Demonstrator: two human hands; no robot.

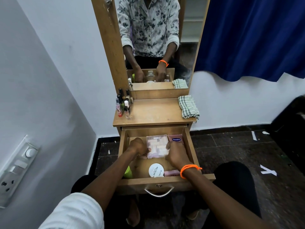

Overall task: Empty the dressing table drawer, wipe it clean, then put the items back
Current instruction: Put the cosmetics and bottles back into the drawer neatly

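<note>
Both hands, left hand (138,148) and right hand (177,155), pinch the clear box (157,146) at frame centre; best lift it level, fingers gripping opposite sides, clear of the drawer (188,146).

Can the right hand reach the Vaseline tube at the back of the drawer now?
Probably yes. The right hand grips the clear plastic box right beside the Vaseline tube, and nothing covers the tube in the open drawer; it must release the box first.

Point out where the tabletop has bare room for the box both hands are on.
Bare room: the tabletop middle, between the bottles at its left edge and the checked cloth at its right. The drawer is crowded: both hands, clear box, Vaseline, white tub.
</note>
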